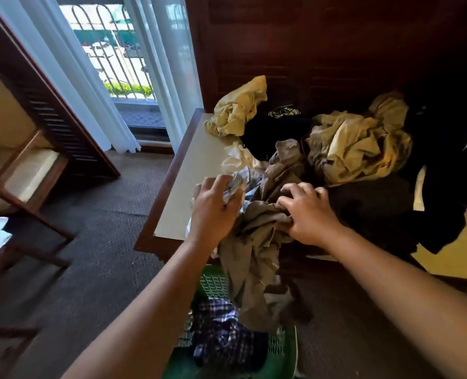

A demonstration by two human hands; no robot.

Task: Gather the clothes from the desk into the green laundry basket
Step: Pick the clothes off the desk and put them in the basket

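Note:
A heap of clothes covers the desk: yellow garments, black ones and a grey-brown garment hanging off the front edge. My left hand is closed on a bunched checked cloth at the desk's front. My right hand grips the grey-brown garment beside it. Its lower end droops into the green laundry basket on the floor below the desk. A blue plaid garment lies in the basket.
A wooden armchair with cream cushions stands at the left. Behind it are white curtains and a glass balcony door. Dark wood panelling backs the desk. The floor is brown carpet.

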